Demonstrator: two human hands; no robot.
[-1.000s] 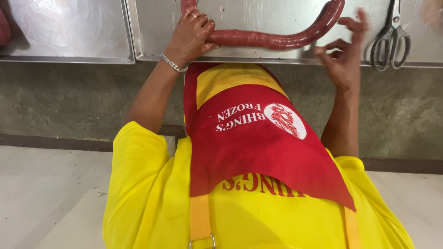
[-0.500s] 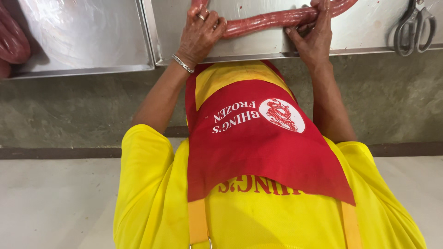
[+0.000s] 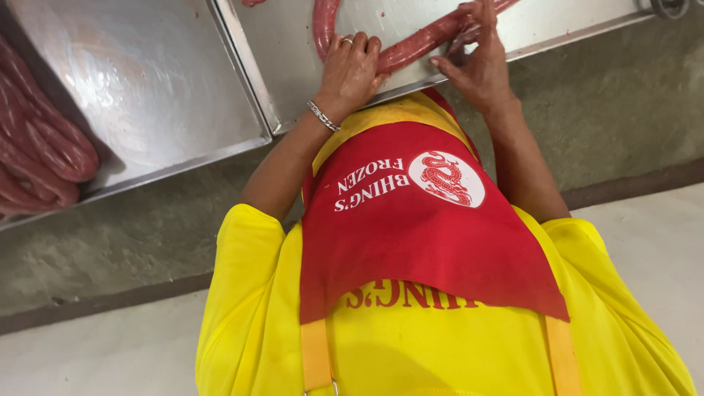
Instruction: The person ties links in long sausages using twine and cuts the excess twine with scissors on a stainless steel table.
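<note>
Red sausage rope ran out of view at the top edge, its full length not visible. The left hand lay curled over its bend, fingers closed on it; the right hand pinched it just beside. Both sat near the front rim of the steel tray, with bare metal beyond. More sausages filled the neighbouring tray, partly cut off.
</note>
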